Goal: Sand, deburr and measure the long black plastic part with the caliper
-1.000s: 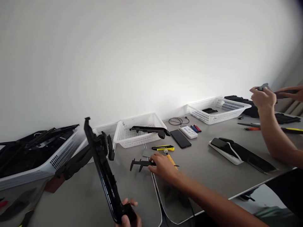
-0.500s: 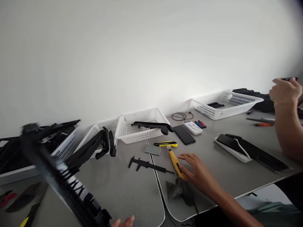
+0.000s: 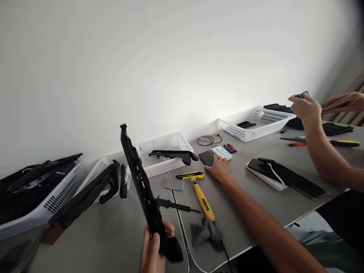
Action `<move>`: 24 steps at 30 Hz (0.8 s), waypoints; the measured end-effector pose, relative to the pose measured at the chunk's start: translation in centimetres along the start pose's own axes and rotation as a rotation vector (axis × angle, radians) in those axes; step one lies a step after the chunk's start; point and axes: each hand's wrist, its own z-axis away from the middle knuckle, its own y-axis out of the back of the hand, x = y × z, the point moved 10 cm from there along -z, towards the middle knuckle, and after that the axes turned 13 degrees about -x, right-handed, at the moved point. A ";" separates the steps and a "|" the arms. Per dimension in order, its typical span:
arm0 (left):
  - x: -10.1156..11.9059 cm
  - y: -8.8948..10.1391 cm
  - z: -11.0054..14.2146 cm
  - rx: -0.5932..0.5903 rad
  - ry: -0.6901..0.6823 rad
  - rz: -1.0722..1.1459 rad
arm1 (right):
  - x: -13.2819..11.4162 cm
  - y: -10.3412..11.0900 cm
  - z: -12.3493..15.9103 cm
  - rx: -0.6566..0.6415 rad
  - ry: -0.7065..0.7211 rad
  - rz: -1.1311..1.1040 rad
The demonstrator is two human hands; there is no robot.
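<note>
A long black plastic trim piece (image 3: 139, 170), ribbed and slotted along its length, stands tilted upward in my left hand (image 3: 153, 246), whose fingers and thumb close round its lower end. My right hand (image 3: 220, 170) is stretched across the table, its thumb and fingers around the near end of a dark smartphone (image 3: 206, 157). Part of the phone is hidden under the hand. Just beyond the fingers lies a white box-like device (image 3: 221, 151). Nearer to me are a yellow utility knife (image 3: 190, 175), a yellow rotary tool (image 3: 204, 201) and a black caliper (image 3: 178, 206), partly covered by the trim piece.
White baskets with black parts stand at the left (image 3: 62, 197), middle (image 3: 170, 165) and back right (image 3: 253, 132). A grey cloth (image 3: 206, 233) lies by the table joint. At the right, another person's hands (image 3: 308, 108) hold something dark. Black-and-white parts (image 3: 280, 174) lie between us.
My left hand has swung the trim piece rightward and more upright in front of me. My right hand has left the rotary tool's side and reached forward onto the phone. The view has shifted right.
</note>
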 end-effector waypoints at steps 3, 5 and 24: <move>2.5 -1.3 -5.1 -0.101 -0.090 -0.138 | 0.1 -0.2 -0.2 0.031 0.069 -0.085; 3.8 -0.8 -8.5 -0.058 -0.184 -0.193 | 0.1 0.2 -0.1 0.058 0.121 -0.159; 2.0 2.2 -12.7 -0.043 -0.182 -0.359 | -0.7 1.3 2.0 -0.220 0.227 -1.499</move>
